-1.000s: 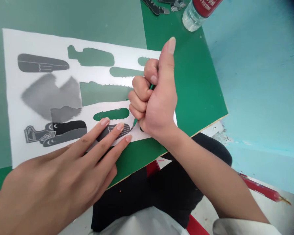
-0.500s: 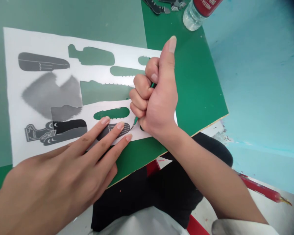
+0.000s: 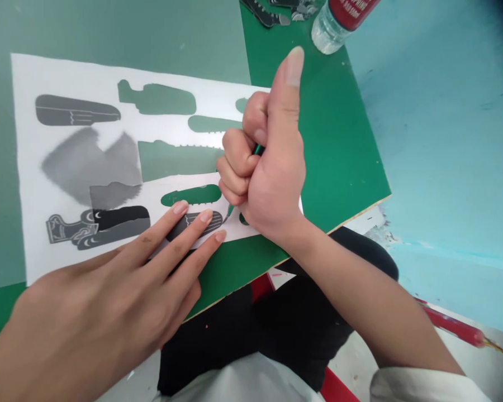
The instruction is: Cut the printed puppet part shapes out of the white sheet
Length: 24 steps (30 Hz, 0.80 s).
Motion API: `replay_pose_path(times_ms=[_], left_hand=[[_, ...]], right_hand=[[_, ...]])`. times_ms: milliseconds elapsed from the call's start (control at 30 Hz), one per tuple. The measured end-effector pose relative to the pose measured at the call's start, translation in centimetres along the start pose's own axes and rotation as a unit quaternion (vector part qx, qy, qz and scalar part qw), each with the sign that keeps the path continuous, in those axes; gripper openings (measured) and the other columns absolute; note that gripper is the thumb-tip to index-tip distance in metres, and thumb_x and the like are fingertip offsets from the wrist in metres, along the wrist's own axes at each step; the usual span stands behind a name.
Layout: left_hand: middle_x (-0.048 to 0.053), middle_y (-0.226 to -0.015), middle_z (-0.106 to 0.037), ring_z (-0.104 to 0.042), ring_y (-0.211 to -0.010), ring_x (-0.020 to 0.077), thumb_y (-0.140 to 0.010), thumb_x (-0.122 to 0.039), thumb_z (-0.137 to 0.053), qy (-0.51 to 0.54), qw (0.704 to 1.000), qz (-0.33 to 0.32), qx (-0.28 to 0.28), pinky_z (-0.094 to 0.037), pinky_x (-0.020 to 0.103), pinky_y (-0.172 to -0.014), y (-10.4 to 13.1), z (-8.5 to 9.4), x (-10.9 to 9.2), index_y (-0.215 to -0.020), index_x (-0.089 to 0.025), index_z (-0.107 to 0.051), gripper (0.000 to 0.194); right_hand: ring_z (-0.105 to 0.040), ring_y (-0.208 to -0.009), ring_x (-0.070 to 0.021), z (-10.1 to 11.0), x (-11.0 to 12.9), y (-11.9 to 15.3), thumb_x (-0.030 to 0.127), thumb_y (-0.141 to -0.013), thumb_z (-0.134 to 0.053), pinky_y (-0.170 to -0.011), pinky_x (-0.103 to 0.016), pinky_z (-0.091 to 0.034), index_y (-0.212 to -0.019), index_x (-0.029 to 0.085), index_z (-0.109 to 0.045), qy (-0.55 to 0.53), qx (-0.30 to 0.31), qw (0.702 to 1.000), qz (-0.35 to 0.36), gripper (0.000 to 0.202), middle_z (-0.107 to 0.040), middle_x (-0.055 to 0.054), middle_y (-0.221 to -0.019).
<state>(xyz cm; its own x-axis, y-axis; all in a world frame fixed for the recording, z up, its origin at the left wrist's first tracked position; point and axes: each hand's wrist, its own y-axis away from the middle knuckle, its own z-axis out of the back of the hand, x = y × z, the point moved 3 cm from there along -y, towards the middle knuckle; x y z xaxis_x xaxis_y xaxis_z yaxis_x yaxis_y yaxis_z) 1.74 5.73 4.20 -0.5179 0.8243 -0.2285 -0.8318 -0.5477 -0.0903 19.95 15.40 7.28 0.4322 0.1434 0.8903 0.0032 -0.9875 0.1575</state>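
A white sheet of paper with dark printed shapes and several cut-out openings lies on the green tabletop. My left hand rests flat on its lower edge, fingers spread. Under those fingertips is a dark rounded printed shape with pale lines, partly covered. My right hand is a fist around a slim green craft knife, thumb pointing up. The narrow blade touches the paper at the right end of that shape; most of the handle is hidden in my fingers.
At the top right stands a bottle with a red label, beside several dark cut-out pieces. The green table ends at a diagonal edge near a light blue wall. A red-handled object shows low at the right.
The paper's left side has shifted slightly right and down. My right fist has moved a little left with the craft knife. My left hand stays almost in place.
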Motion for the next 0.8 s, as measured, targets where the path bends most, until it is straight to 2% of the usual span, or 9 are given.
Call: replay_pose_path(times_ms=[133,200,300,400,467,600,700,800], left_hand=[[0.009,-0.171,-0.043,-0.043,-0.157,0.0400,-0.106,-0.036,-0.049,0.008,1.000,0.007,0.004,-0.050,0.062,-0.124,0.1,-0.1,-0.3,-0.171,-0.020,-0.027,0.071],[0.009,-0.171,-0.043,-0.042,-0.158,0.0397,-0.106,-0.036,-0.049,0.008,1.000,0.009,0.005,-0.049,0.063,-0.125,0.2,-0.1,-0.3,-0.172,-0.020,-0.027,0.072],[0.010,-0.173,-0.040,-0.040,-0.160,0.0373,-0.107,-0.036,-0.046,0.005,1.000,0.010,0.011,-0.047,0.062,-0.126,0.5,-0.1,-0.1,-0.172,-0.020,-0.025,0.070],[0.010,-0.173,-0.039,-0.038,-0.160,0.0368,-0.108,-0.037,-0.044,0.002,1.000,0.008,0.020,-0.048,0.063,-0.126,0.6,-0.2,0.0,-0.172,-0.021,-0.025,0.069],[0.010,-0.174,-0.038,-0.038,-0.161,0.0368,-0.109,-0.038,-0.044,-0.001,1.000,0.007,0.019,-0.047,0.062,-0.126,0.6,-0.2,0.1,-0.172,-0.021,-0.025,0.068],[0.011,-0.174,-0.037,-0.037,-0.161,0.0359,-0.108,-0.036,-0.044,0.002,1.000,0.014,0.022,-0.046,0.062,-0.128,0.2,0.0,0.0,-0.171,-0.019,-0.026,0.067],[0.008,-0.174,-0.037,-0.038,-0.161,0.0356,-0.109,-0.038,-0.044,0.007,1.000,0.020,0.017,-0.045,0.062,-0.128,0.2,0.0,0.0,-0.172,-0.022,-0.026,0.067],[0.007,-0.174,-0.039,-0.040,-0.160,0.0369,-0.108,-0.039,-0.045,0.018,0.999,0.026,0.014,-0.044,0.063,-0.129,0.6,-0.2,0.1,-0.172,-0.024,-0.026,0.068]], right_hand=[[-0.013,-0.039,-0.0116,0.5,-0.4,-0.1,0.050,-0.114,-0.031,-0.033,-0.026,-0.017,-0.071,0.025,-0.015,-0.015,-0.003,1.000,-0.013,0.052,-0.011,0.007,-0.054],[-0.013,-0.039,-0.0119,0.7,-0.5,-0.2,0.050,-0.114,-0.031,-0.033,-0.026,-0.018,-0.071,0.025,-0.015,-0.017,0.000,1.000,-0.022,0.052,-0.011,0.007,-0.054],[-0.015,-0.039,-0.0118,0.8,-0.3,-0.7,0.057,-0.112,-0.035,-0.034,-0.027,-0.019,-0.072,0.025,-0.018,0.013,-0.038,0.998,-0.049,0.054,-0.014,0.008,-0.053],[-0.019,-0.041,-0.0118,1.0,0.0,-1.1,0.077,-0.097,-0.056,-0.035,-0.028,-0.020,-0.071,0.026,-0.024,0.089,-0.110,0.985,-0.100,0.065,-0.016,0.009,-0.050],[-0.023,-0.042,-0.0126,0.9,0.3,-0.9,0.083,-0.089,-0.063,-0.036,-0.027,-0.020,-0.071,0.027,-0.027,0.114,-0.137,0.978,-0.106,0.068,-0.016,0.009,-0.050],[-0.025,-0.042,-0.0135,0.6,0.2,0.1,0.083,-0.088,-0.063,-0.036,-0.028,-0.020,-0.071,0.027,-0.028,0.121,-0.153,0.976,-0.099,0.068,-0.014,0.008,-0.050],[-0.022,-0.042,-0.0126,0.6,-0.1,0.7,0.077,-0.090,-0.065,-0.037,-0.028,-0.019,-0.070,0.026,-0.024,0.109,-0.153,0.979,-0.084,0.068,-0.013,0.008,-0.053],[-0.015,-0.042,-0.0114,0.5,-0.3,0.4,0.066,-0.104,-0.052,-0.036,-0.028,-0.016,-0.072,0.025,-0.016,0.047,-0.090,0.994,-0.044,0.063,-0.011,0.007,-0.057]])
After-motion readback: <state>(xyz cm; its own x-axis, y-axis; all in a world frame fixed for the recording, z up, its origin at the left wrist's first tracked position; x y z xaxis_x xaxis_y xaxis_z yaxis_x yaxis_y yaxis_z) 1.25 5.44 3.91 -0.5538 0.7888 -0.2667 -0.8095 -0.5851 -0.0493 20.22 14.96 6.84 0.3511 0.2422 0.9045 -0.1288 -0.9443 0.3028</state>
